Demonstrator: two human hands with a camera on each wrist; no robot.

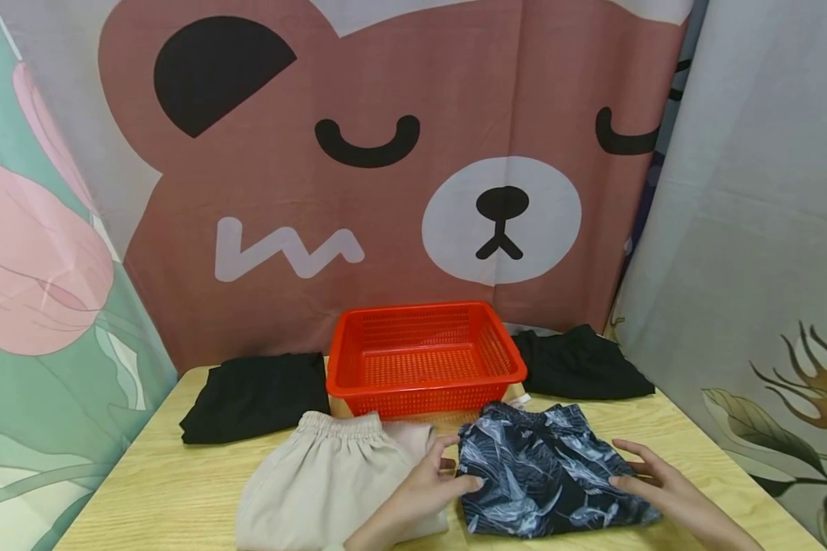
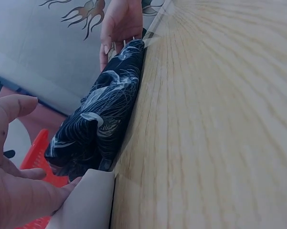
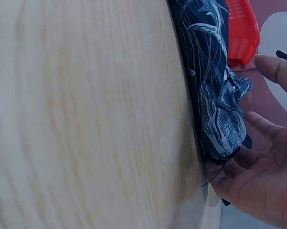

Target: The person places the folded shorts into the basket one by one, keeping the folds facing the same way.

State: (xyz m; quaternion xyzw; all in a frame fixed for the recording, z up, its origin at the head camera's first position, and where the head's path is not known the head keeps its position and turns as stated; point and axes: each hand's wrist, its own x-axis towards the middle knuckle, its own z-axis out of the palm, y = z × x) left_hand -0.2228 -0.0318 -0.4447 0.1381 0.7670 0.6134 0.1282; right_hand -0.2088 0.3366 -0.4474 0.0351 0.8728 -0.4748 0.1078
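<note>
Dark patterned shorts (image 1: pixel 534 474) with an elastic waistband lie folded on the table, their white leafy print facing up. At their left edge is my left hand (image 1: pixel 427 486), its thumb over the print in the head view. The left wrist view shows that hand's fingers (image 2: pixel 26 172) spread apart, beside the bundle and the edge of the beige garment (image 2: pixel 88 200). My right hand (image 1: pixel 665 486) lies at the right edge, fingers apart. In the right wrist view, lower fingers of the right hand (image 3: pixel 270 167) are at the cloth's end, partly hidden.
Beige elastic-waist bottoms (image 1: pixel 331 482) lie folded to the left of the shorts. Behind stands a red plastic basket (image 1: pixel 427 390), flanked by black folded garments, one on the left (image 1: pixel 258 398) and another on the right (image 1: pixel 586 363). Printed curtains (image 1: pixel 400 191) border the wooden table (image 1: pixel 145 490).
</note>
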